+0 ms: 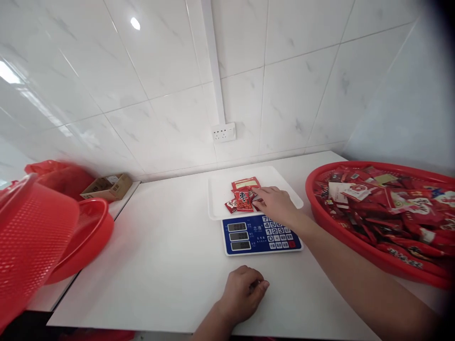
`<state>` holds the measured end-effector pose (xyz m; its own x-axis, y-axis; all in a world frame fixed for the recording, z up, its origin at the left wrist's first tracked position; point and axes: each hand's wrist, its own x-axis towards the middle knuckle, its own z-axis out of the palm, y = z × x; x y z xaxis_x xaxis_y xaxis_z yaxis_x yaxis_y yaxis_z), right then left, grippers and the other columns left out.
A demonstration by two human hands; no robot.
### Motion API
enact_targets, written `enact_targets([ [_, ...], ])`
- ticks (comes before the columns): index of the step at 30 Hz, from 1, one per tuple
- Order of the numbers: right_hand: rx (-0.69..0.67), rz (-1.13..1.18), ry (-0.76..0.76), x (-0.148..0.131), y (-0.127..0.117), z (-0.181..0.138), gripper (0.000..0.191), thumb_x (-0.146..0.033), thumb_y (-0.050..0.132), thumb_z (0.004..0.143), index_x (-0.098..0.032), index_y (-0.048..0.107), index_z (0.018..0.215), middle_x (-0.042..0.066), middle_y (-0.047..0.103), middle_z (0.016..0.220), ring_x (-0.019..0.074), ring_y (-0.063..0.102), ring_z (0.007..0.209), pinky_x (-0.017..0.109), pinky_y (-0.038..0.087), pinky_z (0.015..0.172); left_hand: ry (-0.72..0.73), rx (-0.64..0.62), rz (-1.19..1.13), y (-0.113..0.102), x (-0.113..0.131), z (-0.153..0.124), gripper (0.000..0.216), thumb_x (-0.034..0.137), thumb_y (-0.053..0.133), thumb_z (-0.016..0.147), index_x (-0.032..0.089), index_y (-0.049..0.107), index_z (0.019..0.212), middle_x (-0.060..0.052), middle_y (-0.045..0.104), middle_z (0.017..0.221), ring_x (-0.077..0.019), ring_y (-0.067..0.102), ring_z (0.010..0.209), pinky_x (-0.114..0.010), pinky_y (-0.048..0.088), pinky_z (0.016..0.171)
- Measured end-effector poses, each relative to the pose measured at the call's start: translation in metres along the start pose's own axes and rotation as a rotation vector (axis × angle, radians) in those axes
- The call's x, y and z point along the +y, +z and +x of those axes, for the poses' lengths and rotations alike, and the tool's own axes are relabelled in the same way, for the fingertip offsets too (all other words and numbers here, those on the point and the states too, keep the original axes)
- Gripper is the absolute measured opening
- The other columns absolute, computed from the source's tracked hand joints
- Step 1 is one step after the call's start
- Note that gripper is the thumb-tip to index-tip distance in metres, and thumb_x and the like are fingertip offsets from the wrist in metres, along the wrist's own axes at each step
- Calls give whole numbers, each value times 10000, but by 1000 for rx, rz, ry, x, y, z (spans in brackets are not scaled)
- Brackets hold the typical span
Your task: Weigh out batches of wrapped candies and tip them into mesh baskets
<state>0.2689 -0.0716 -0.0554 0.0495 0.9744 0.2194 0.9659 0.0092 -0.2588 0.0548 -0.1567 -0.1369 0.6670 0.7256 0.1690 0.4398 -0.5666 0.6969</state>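
A white digital scale [263, 237] with a blue keypad and three small displays stands on the table. On its white tray [220, 189] lie several small red snack packets [243, 200], overlapping in a loose pile. My right hand [273, 201] reaches over the tray from the right, its thumb and fingers closed on a red packet at the pile's right side; the fingers partly cover that packet. In front of the scale, my left hand [243, 291] rests on the tabletop with its fingers curled in and nothing visible in it.
A large red basket [313, 189] full of red packets stands at the right. Red plastic baskets [46, 227], a red bag [64, 180] and a cardboard box [108, 187] are at the left. Behind the white table [159, 246] is a tiled wall with a socket [223, 132].
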Motion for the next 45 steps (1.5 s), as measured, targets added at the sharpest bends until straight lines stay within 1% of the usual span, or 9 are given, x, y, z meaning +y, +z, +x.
enact_targets([
  [5, -74, 9, -34, -8, 3, 12, 479, -188, 389, 799, -213, 469, 1271, 39, 507, 1286, 234, 410, 1179, 392, 383, 893, -25, 21, 13, 0, 0, 0, 146, 256, 513, 808, 194, 635, 757, -38, 655, 704, -164, 579, 667, -244, 446, 591],
  [14, -30, -32, 11, -4, -5, 15, 326, -162, 380, 806, -190, 634, 1010, 73, 642, 1055, 266, 529, 1017, 420, 434, 803, -54, 16, 19, 2, -1, 1, 129, 266, 532, 803, 207, 637, 759, -29, 662, 715, -161, 582, 663, -237, 435, 578],
  [21, 122, 278, -286, -47, -38, 45, 442, -261, 332, 891, -266, 378, 1331, -3, 445, 1344, 153, 403, 1210, 316, 374, 966, -85, 12, 10, 6, -5, 0, 144, 277, 530, 797, 207, 653, 772, -38, 672, 747, -169, 587, 685, -241, 432, 573],
  [25, -50, 132, -295, -65, -35, 68, 391, -411, 454, 836, -234, 547, 1173, 36, 552, 1231, 212, 430, 1181, 362, 369, 953, -158, -40, -8, 1, -3, -1, 191, 315, 506, 820, 213, 668, 824, -40, 671, 806, -166, 592, 720, -231, 443, 593],
  [28, -141, 58, -310, -61, -18, 72, 344, -324, 588, 729, -224, 617, 1057, 57, 590, 1177, 256, 435, 1177, 402, 340, 962, -194, -82, -28, -3, 0, -1, 226, 351, 495, 829, 220, 672, 875, -45, 667, 854, -165, 595, 748, -221, 448, 601],
  [31, -190, 18, -274, -47, -10, 66, 378, -200, 540, 718, -222, 598, 1091, 51, 563, 1222, 234, 452, 1169, 351, 378, 922, -193, -119, -19, -5, 1, -2, 244, 378, 490, 832, 228, 671, 897, -46, 667, 864, -170, 596, 762, -223, 448, 601],
  [36, -247, -42, -195, -30, -21, 57, 328, -183, 408, 778, -229, 619, 1025, 45, 605, 1137, 208, 580, 949, 287, 459, 682, -140, -149, 26, -3, -1, -2, 252, 405, 491, 831, 238, 668, 896, -37, 667, 831, -172, 593, 745, -234, 446, 605],
  [41, -285, -110, -219, -35, -11, 67, 458, -94, 440, 736, -260, 594, 1135, 27, 507, 1284, 238, 419, 1191, 326, 399, 863, -126, -135, 34, -1, -3, -2, 232, 385, 505, 824, 234, 671, 885, -35, 672, 815, -169, 592, 742, -235, 447, 622],
  [45, -329, -155, -255, -41, 3, 80, 460, -41, 457, 717, -265, 633, 1078, 45, 509, 1276, 252, 402, 1203, 348, 391, 863, -148, -119, 19, 0, -4, -2, 235, 379, 502, 827, 231, 673, 892, -42, 674, 833, -170, 597, 755, -231, 447, 619],
])
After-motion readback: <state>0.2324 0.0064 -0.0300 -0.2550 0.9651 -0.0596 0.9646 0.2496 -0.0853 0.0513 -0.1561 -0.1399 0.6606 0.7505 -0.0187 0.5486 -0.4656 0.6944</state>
